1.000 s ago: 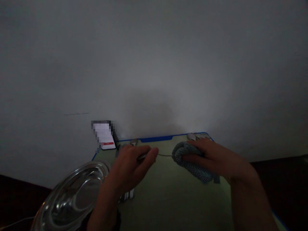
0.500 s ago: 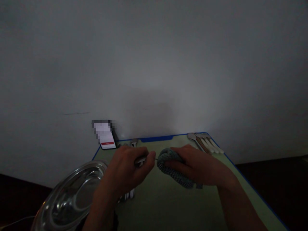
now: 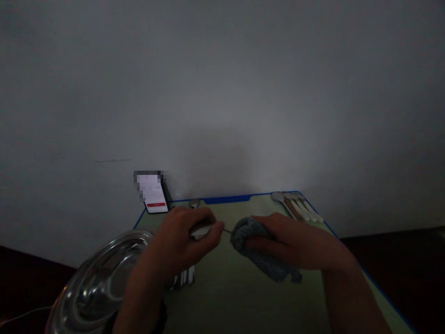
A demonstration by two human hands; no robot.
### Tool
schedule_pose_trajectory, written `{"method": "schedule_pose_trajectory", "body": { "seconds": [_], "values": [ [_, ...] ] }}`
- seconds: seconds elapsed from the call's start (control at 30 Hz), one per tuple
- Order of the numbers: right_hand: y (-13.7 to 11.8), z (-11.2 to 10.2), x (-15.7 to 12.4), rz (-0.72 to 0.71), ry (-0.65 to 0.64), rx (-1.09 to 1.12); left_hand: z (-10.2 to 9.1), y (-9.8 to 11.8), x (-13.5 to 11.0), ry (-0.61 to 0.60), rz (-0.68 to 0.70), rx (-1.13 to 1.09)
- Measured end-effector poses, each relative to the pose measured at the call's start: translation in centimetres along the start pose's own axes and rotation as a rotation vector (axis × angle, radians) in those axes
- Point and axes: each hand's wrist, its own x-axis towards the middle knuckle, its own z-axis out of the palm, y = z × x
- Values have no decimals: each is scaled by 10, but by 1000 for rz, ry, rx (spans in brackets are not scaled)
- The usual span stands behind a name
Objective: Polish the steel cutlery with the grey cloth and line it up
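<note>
My left hand (image 3: 184, 236) is closed round the white handle of a piece of cutlery (image 3: 200, 231). Its thin metal neck runs right into a grey-blue checked cloth (image 3: 266, 262), which hides the far end, so I cannot tell whether it is a spoon or a fork. The cloth is folded over that end and pinched in my right hand (image 3: 295, 241), with a loose corner hanging below the fingers. Both hands are above the pale green table (image 3: 250, 301).
A shiny metal basin (image 3: 100, 260) stands at the left. Several spoons and forks (image 3: 299, 206) lie in a row at the back right corner. More cutlery (image 3: 184, 278) shows partly behind my left arm. A phone (image 3: 153, 195) leans on the wall at the back left.
The cloth and my right hand have shifted slightly right, baring more of the metal neck. The cloth's loose corner hangs lower. More of the white handle shows in my left hand.
</note>
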Motion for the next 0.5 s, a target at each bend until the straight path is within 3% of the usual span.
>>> {"method": "schedule_pose_trajectory", "body": {
  "seconds": [0.07,0.27,0.5],
  "values": [
    [4,-4,-5,29,11,-17,-6,-8,-4,69,23,-45],
    [13,-12,-15,51,144,-38,-11,-20,-13,117,33,-89],
    [4,-12,-15,27,154,-78,-6,-13,-8,75,152,-162]
  ]
}}
